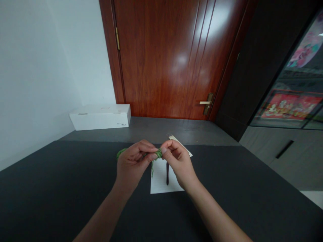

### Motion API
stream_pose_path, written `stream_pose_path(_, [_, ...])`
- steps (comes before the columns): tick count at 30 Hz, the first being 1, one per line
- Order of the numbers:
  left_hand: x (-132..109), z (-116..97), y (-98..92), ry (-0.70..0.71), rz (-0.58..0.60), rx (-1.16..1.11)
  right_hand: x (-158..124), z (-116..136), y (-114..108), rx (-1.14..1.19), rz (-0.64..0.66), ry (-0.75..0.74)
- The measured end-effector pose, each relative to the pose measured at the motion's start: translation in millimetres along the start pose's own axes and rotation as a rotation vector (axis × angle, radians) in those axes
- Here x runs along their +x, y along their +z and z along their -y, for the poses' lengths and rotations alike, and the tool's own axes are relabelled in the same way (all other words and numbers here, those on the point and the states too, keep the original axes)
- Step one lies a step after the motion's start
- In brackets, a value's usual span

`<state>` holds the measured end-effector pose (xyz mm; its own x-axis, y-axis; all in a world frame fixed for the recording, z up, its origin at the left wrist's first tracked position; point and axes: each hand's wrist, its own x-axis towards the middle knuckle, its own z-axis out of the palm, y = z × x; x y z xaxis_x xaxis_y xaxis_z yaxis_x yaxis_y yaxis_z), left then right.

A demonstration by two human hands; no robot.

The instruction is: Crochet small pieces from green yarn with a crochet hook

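Observation:
My left hand [135, 161] and my right hand [176, 159] meet above a dark table [50, 188], both pinching a small piece of green yarn work [158, 154]. A green strand hangs down from it toward a white sheet of paper [158, 181] lying on the table. More green shows behind my left hand [120, 153]. A thin dark stick-like tool [167, 173] lies on or hangs over the paper under my right hand; I cannot tell which.
A white cardboard box [101, 116] lies on the grey floor by the white wall. A red-brown wooden door [171, 57] with a brass handle [207, 102] stands behind. A dark cabinet with glass panels [290, 87] is at the right.

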<state>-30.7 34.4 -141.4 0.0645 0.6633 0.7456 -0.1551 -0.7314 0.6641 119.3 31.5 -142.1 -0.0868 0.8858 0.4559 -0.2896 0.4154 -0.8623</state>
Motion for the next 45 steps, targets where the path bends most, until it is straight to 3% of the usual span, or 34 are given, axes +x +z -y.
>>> stream_pose_path(5, [0,1,-1.9,0.028,-0.002,0.003,1,2,0,0.012,-0.008,0.001])
stream_pose_path(12, [1,-2,-3.9,0.079,0.053,0.128,5,13,-9,-0.07,0.1,0.048])
stream_pose_path(20, [7,-5,-8.9,0.177,0.164,0.252,7,17,-19,-0.013,0.244,0.227])
stream_pose_path(26, [11,-11,-11.1,0.209,0.256,0.324,6,11,-21,0.04,0.271,0.336])
stream_pose_path(31, [10,-10,-10.7,0.184,0.199,0.3,7,8,-16,0.166,0.197,0.372])
stream_pose_path(36, [9,-9,-9.3,0.132,0.14,0.239,6,6,-14,0.233,0.144,0.303])
stream_pose_path(45, [2,-2,-2.1,-0.182,0.007,-0.075,4,5,-4,0.262,0.028,0.124])
